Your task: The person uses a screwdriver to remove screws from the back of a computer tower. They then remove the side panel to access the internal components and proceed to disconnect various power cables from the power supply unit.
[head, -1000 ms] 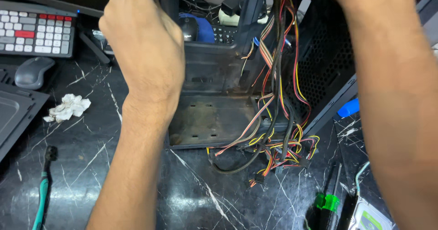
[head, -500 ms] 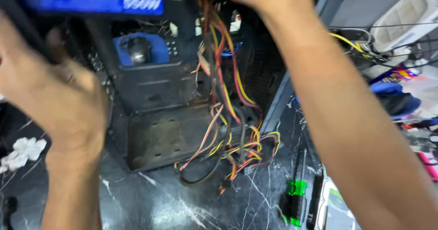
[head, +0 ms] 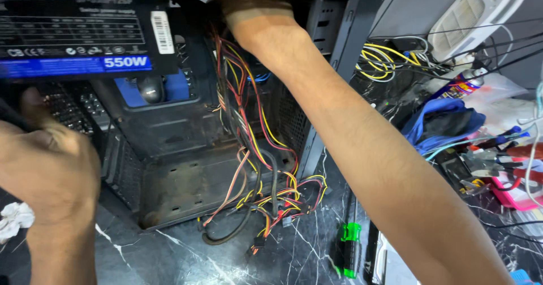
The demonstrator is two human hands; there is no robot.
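Black open computer case (head: 186, 166) now fills view, closer than before; left hand (head: 48, 160) grips its near-left edge, right hand (head: 249, 13) reaches inside behind coloured cable bundle (head: 254, 149), fingers hidden, cannot tell.

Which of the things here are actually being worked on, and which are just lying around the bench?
In hand:
computer case
power supply
wire bundle
left hand on the case edge
right hand reaching inside

Lying about:
green screwdriver
blue cloth
crumpled tissue
spray can

Black computer case (head: 169, 166); black power supply (head: 79, 36) with blue band and white sticker; cable bundle (head: 254, 166) in red, yellow, orange and black; black marble tabletop (head: 294, 257) veined white; green-and-black screwdriver (head: 349, 250); blue cloth (head: 441, 124).
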